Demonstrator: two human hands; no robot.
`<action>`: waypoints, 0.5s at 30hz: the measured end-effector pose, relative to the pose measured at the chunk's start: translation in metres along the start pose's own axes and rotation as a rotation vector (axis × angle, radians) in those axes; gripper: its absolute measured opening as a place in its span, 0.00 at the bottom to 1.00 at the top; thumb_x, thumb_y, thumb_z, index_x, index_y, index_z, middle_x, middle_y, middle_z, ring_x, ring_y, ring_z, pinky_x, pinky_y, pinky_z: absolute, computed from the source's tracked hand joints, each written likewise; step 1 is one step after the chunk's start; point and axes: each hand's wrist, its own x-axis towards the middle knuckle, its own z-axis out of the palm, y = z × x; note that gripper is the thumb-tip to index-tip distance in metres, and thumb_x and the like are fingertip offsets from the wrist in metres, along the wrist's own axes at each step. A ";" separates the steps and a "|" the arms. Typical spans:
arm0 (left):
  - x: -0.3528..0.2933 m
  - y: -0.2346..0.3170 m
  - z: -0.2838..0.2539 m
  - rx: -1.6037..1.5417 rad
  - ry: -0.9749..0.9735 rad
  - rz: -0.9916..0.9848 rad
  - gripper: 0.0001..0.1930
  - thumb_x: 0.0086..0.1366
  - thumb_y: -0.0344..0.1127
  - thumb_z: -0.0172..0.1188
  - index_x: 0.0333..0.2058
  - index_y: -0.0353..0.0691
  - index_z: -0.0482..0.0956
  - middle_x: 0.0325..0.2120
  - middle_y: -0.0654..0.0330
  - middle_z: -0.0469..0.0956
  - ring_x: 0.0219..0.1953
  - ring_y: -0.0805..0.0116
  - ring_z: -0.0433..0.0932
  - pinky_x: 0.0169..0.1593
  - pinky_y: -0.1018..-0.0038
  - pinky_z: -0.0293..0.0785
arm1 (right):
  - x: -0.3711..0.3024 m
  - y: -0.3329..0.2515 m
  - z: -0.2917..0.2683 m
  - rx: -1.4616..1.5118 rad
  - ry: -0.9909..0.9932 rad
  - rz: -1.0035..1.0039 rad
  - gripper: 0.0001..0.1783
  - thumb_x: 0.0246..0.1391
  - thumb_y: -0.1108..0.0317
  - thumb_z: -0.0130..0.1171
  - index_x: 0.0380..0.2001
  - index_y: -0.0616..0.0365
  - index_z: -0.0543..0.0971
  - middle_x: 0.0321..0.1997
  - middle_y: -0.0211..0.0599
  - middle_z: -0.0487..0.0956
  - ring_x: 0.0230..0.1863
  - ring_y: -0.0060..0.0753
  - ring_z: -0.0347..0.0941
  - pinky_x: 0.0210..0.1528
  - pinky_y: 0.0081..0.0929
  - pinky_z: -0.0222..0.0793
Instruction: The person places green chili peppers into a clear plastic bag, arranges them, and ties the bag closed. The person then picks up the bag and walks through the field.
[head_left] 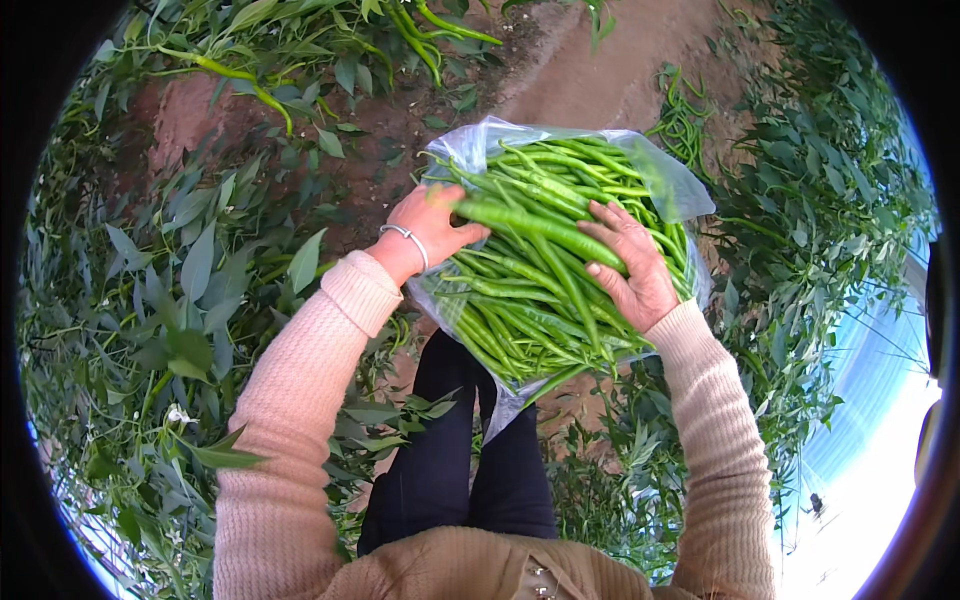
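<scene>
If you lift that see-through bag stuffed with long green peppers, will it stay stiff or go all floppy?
Probably floppy: the clear plastic bag is thin and crinkled, sagging around the peppers. It likely feels heavy, since it is packed full. Both the left hand and the right hand rest on the pile, perhaps to stop peppers sliding out.

The person is wearing a pale pink knitted sweater (300, 400) with a fine ribbed texture running along both sleeves. Each sleeve is ending in a snug folded cuff (357, 290) at the wrist. A thin silver bangle (408, 240) is circling the left wrist. Dark navy trousers (455, 450) are covering the legs. Small metal buttons (540, 582) are showing at the sweater's front near the lower edge.
</scene>
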 end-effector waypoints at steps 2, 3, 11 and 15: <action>0.002 0.007 0.005 0.031 0.018 -0.055 0.16 0.49 0.40 0.70 0.32 0.36 0.77 0.30 0.48 0.78 0.37 0.47 0.77 0.42 0.59 0.73 | -0.001 0.002 0.004 0.306 0.180 0.161 0.26 0.56 0.67 0.60 0.58 0.60 0.71 0.60 0.48 0.73 0.61 0.47 0.68 0.63 0.36 0.61; 0.001 0.011 0.008 0.064 0.055 -0.071 0.16 0.49 0.39 0.70 0.31 0.36 0.77 0.30 0.48 0.78 0.37 0.47 0.78 0.42 0.59 0.73 | -0.001 0.006 0.004 0.366 0.215 0.255 0.26 0.56 0.68 0.60 0.57 0.62 0.71 0.58 0.49 0.73 0.59 0.46 0.70 0.61 0.35 0.63; -0.006 -0.011 -0.001 -0.412 0.150 -0.269 0.11 0.53 0.30 0.60 0.35 0.33 0.75 0.28 0.52 0.79 0.30 0.57 0.79 0.37 0.66 0.74 | 0.021 0.017 0.002 0.091 0.228 0.174 0.23 0.53 0.67 0.63 0.51 0.66 0.75 0.49 0.54 0.78 0.53 0.52 0.72 0.58 0.36 0.66; -0.021 -0.013 -0.008 -1.199 0.144 -0.534 0.08 0.59 0.28 0.56 0.38 0.35 0.73 0.26 0.61 0.75 0.28 0.69 0.75 0.38 0.72 0.74 | 0.023 0.019 0.008 0.146 0.256 0.247 0.21 0.55 0.64 0.61 0.49 0.66 0.76 0.48 0.56 0.77 0.52 0.54 0.72 0.55 0.39 0.66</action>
